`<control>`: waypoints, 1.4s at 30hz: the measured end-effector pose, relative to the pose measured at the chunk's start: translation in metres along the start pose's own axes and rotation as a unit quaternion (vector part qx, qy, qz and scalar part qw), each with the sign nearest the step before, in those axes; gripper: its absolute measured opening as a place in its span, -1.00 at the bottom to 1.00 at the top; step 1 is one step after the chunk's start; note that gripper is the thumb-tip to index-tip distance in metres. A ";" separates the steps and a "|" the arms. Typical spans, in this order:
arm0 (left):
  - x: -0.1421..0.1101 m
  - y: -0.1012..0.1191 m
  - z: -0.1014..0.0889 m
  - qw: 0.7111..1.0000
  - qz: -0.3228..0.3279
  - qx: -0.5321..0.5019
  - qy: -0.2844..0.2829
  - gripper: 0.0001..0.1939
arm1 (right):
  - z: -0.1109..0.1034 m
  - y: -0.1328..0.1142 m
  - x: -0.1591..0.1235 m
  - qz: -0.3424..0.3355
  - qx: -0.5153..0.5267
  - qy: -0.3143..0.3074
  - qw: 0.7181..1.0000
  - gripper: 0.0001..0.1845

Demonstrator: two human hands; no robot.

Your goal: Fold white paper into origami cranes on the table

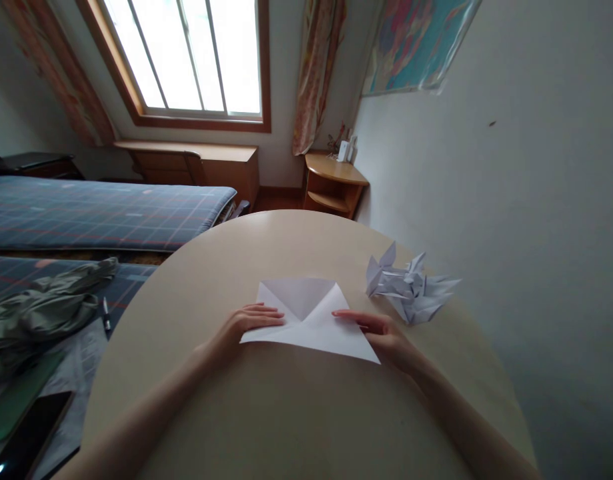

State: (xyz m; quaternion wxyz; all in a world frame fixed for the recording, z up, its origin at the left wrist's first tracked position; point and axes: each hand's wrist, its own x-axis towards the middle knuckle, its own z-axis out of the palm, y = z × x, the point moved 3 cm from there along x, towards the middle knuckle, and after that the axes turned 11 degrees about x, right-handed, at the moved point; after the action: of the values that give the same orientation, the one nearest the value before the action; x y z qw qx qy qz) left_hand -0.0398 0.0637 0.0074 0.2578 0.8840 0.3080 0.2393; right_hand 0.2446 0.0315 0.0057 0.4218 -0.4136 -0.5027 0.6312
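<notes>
A white sheet of paper [320, 337] lies in the middle of the round table, creased, with two flaps folded in so that their edges meet at a point. My left hand [249, 320] rests on its left flap with fingers stretched out flat; the thumb is hidden. At the right edge, my right hand [381, 331] pinches the paper, index finger on top and the other fingers curled at the edge. The paper's near right corner lifts slightly. Several folded white paper figures [411, 283] sit in a cluster beyond my right hand.
The pale round table [296, 427] stands close to the white wall [551, 220] on the right. To the left are a plaid mattress [101, 213], crumpled grey-green cloth [41, 307], a pen [106, 313] and a black phone [31, 433]. A corner shelf [335, 168] stands behind.
</notes>
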 end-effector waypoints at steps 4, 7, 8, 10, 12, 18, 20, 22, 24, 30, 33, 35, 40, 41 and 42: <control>0.000 -0.007 0.006 0.993 -0.084 -0.044 0.066 -0.74 | -0.001 0.003 0.002 -0.051 -0.082 0.018 0.995 -0.76; -0.003 -0.012 0.012 0.984 -0.140 -0.049 0.096 -0.66 | -0.003 0.014 0.003 -0.050 -0.087 0.060 0.993 -0.72; -0.004 -0.013 0.013 0.982 -0.152 -0.049 0.101 -0.61 | -0.003 0.017 0.003 -0.039 -0.064 0.077 0.994 -0.67; -0.005 -0.013 0.013 0.977 -0.176 -0.052 0.112 -0.49 | -0.002 0.022 0.003 -0.010 -0.003 0.102 0.995 -0.61; -0.006 -0.010 0.013 0.972 -0.192 -0.056 0.120 -0.39 | 0.000 0.022 0.001 0.008 0.044 0.126 0.991 -0.60; -0.004 0.009 0.003 0.943 -0.220 -0.144 0.204 -0.67 | 0.003 0.013 0.000 -0.009 0.072 0.164 0.984 -0.63; -0.004 0.011 0.001 0.927 -0.217 -0.187 0.242 -0.69 | 0.004 0.012 0.000 -0.024 0.060 0.179 0.982 -0.61; -0.004 0.009 0.004 0.923 -0.216 -0.224 0.228 -0.66 | 0.005 0.012 0.001 -0.040 0.052 0.187 0.980 -0.58; -0.002 0.006 0.010 0.924 -0.213 -0.261 0.181 -0.62 | 0.006 0.010 0.000 -0.061 0.041 0.186 0.980 -0.56; 0.001 0.013 0.016 0.924 -0.177 -0.323 0.105 -0.53 | 0.006 0.004 -0.002 -0.062 0.023 0.162 0.985 -0.58; 0.002 0.021 0.020 0.918 -0.181 -0.349 0.061 -0.43 | 0.007 0.002 -0.004 -0.060 0.001 0.161 0.985 -0.60; 0.001 0.026 0.026 0.912 -0.202 -0.357 0.026 -0.34 | 0.009 0.000 -0.006 -0.067 -0.016 0.161 0.985 -0.61; -0.004 0.045 0.052 0.880 -0.297 -0.370 -0.032 -0.34 | 0.020 -0.005 -0.011 -0.091 -0.092 0.156 0.979 -0.70; -0.005 0.049 0.057 0.871 -0.308 -0.381 -0.037 -0.37 | 0.022 -0.006 -0.012 -0.098 -0.105 0.154 0.978 -0.72; -0.005 0.053 0.061 0.866 -0.308 -0.392 -0.034 -0.42 | 0.024 -0.007 -0.013 -0.103 -0.115 0.152 0.976 -0.74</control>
State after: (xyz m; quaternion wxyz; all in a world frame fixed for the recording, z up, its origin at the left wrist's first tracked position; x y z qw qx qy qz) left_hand 0.0141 0.0057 -0.0076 0.6537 0.5780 0.4368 0.2186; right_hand 0.2267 0.0133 0.0173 0.5055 -0.4967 -0.5416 0.4521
